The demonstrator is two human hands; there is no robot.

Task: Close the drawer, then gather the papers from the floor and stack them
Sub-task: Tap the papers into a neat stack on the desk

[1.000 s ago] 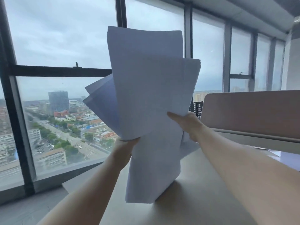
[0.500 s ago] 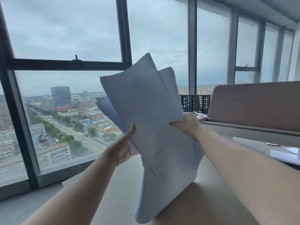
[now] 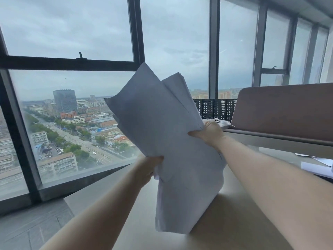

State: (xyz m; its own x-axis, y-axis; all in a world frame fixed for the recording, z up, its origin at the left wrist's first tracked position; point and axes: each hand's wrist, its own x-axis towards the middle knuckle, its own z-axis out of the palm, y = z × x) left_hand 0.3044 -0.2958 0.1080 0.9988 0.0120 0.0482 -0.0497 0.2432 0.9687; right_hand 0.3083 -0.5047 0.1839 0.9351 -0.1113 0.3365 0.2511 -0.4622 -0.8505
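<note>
A loose bundle of white papers [image 3: 162, 127] stands on end in front of me, tilted left, its lower edge resting on the beige desk [image 3: 137, 204]. My left hand [image 3: 147, 170] grips the bundle's left edge low down. My right hand [image 3: 210, 133] grips its right edge higher up. The sheets are fanned and uneven at the top. No drawer is in view.
A grey-brown divider panel [image 3: 281, 110] stands at the right along the desk. More white sheets [image 3: 317, 166] lie on the desk at far right. A black mesh organiser [image 3: 214, 108] sits behind. Large windows [image 3: 72, 105] fill the left and back.
The bundle has tilted from upright to leaning left and dropped lower. My left hand, open against the sheets half a second ago, has closed on their left edge.
</note>
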